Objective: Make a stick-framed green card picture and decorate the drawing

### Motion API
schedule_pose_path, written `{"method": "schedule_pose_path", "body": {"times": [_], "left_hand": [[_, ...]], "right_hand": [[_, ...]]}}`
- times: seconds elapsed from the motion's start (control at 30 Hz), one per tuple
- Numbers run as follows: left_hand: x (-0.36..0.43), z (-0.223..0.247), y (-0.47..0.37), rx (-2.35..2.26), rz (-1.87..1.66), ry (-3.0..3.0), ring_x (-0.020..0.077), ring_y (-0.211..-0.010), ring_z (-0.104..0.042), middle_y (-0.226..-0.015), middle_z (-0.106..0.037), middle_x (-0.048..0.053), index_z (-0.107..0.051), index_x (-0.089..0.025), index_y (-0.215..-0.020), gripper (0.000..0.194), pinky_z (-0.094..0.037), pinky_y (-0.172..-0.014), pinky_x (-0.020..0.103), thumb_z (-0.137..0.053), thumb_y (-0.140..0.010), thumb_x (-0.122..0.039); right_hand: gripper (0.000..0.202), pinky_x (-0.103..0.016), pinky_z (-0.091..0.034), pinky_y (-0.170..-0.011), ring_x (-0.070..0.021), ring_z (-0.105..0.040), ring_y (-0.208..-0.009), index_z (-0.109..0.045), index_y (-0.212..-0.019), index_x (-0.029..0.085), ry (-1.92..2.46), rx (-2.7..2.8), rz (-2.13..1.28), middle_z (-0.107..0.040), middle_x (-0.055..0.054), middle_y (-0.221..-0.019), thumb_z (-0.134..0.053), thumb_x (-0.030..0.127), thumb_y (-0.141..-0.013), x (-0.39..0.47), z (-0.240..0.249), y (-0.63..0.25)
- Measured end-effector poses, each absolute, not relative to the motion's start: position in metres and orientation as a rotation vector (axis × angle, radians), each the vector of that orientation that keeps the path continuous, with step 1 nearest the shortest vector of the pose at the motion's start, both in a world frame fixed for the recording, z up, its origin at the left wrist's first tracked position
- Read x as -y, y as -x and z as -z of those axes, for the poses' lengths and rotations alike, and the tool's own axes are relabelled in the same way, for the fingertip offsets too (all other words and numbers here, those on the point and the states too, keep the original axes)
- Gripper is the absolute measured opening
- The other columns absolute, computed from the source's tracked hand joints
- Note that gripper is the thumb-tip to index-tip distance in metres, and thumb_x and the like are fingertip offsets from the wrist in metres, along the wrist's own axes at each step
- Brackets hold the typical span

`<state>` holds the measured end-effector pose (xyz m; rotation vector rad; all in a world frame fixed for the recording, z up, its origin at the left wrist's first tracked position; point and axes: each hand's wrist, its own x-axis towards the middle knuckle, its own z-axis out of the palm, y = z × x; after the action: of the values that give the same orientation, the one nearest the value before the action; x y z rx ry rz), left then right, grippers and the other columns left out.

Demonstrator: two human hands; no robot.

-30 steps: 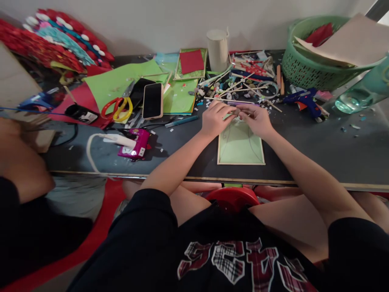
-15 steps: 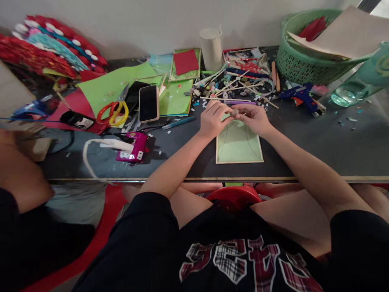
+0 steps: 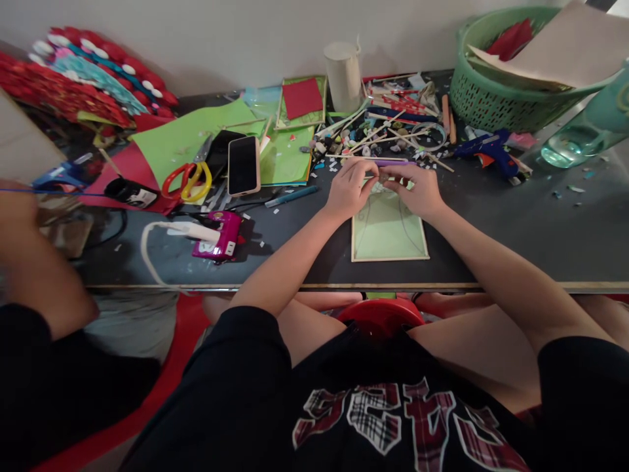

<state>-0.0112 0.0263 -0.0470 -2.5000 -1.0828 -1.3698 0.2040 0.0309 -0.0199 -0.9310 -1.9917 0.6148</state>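
Observation:
Above the top end of a pale green card (image 3: pixel 390 237) with a thin stick frame, my two hands meet fingertip to fingertip. My left hand (image 3: pixel 348 188) is closed in a pinch, and my right hand (image 3: pixel 417 190) pinches from the other side. Between them is a small grey-brown pebble (image 3: pixel 383 177), mostly hidden by the fingers. Pencil-like curved lines run down the card, which lies flat near the table's front edge. Behind the fingers lies a purple stick (image 3: pixel 393 162).
Pebbles (image 3: pixel 344 137), sticks and a tape roll (image 3: pixel 432 134) lie behind my hands. Right: a blue glue gun (image 3: pixel 491 152), green basket (image 3: pixel 491 98) and water bottle (image 3: pixel 565 147). Left: a phone (image 3: pixel 244 166), scissors (image 3: pixel 196 182), pink power adapter (image 3: pixel 221 236) and another person's arm (image 3: pixel 39 269).
My fingertips have shifted slightly around the pebble, which shows less now. The view has moved a little, and the other person's arm at the left has come further into view.

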Motion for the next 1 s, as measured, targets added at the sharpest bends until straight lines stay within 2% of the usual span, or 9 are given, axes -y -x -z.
{"method": "schedule_pose_path", "body": {"times": [0.17,0.3,0.5,0.73,1.0], "left_hand": [[-0.029,0.05,0.012,1.031,1.292,2.457,0.0233,-0.108,-0.072,-0.102,-0.071,0.008,-0.055,-0.022,-0.113,0.017,-0.059,-0.098,0.043,-0.047,-0.11,-0.037],[-0.03,0.053,0.01,1.024,1.262,2.393,0.0225,-0.102,-0.073,-0.098,-0.069,0.006,-0.054,-0.022,-0.11,0.018,-0.062,-0.093,0.043,-0.052,-0.108,-0.04],[-0.031,0.057,0.005,1.01,1.251,2.358,0.0226,-0.097,-0.072,-0.091,-0.068,0.005,-0.052,-0.022,-0.103,0.013,-0.063,-0.088,0.043,-0.053,-0.107,-0.035],[-0.03,0.053,0.009,1.073,1.232,2.435,0.0248,-0.114,-0.071,-0.107,-0.072,0.009,-0.053,-0.021,-0.116,0.017,-0.058,-0.103,0.045,-0.044,-0.111,-0.035],[-0.035,0.055,0.016,1.025,1.199,2.647,0.0274,-0.126,-0.065,-0.124,-0.069,0.012,-0.049,-0.022,-0.131,0.038,-0.052,-0.112,0.05,-0.043,-0.11,-0.053]], "right_hand": [[0.021,-0.036,-0.057,-0.084,-0.0209,-0.071,-0.082,-0.085,-0.106,0.025,0.894,2.049,-0.561,-0.081,-0.003,-0.097,-0.072,0.034,-0.093,-0.031,0.019,-0.205],[0.021,-0.035,-0.056,-0.084,-0.0219,-0.071,-0.083,-0.085,-0.107,0.026,0.88,2.09,-0.514,-0.08,-0.004,-0.093,-0.071,0.034,-0.094,-0.031,0.02,-0.206],[0.02,-0.035,-0.055,-0.082,-0.0218,-0.07,-0.082,-0.085,-0.104,0.025,0.893,2.14,-0.476,-0.081,-0.005,-0.096,-0.069,0.032,-0.095,-0.031,0.019,-0.206],[0.021,-0.034,-0.053,-0.08,-0.021,-0.069,-0.083,-0.084,-0.106,0.024,0.952,2.136,-0.472,-0.08,-0.004,-0.095,-0.069,0.031,-0.093,-0.033,0.017,-0.207],[0.022,-0.034,-0.055,-0.08,-0.0206,-0.072,-0.085,-0.084,-0.108,0.024,0.982,2.029,-0.614,-0.081,-0.003,-0.097,-0.071,0.031,-0.092,-0.033,0.019,-0.205]]}}
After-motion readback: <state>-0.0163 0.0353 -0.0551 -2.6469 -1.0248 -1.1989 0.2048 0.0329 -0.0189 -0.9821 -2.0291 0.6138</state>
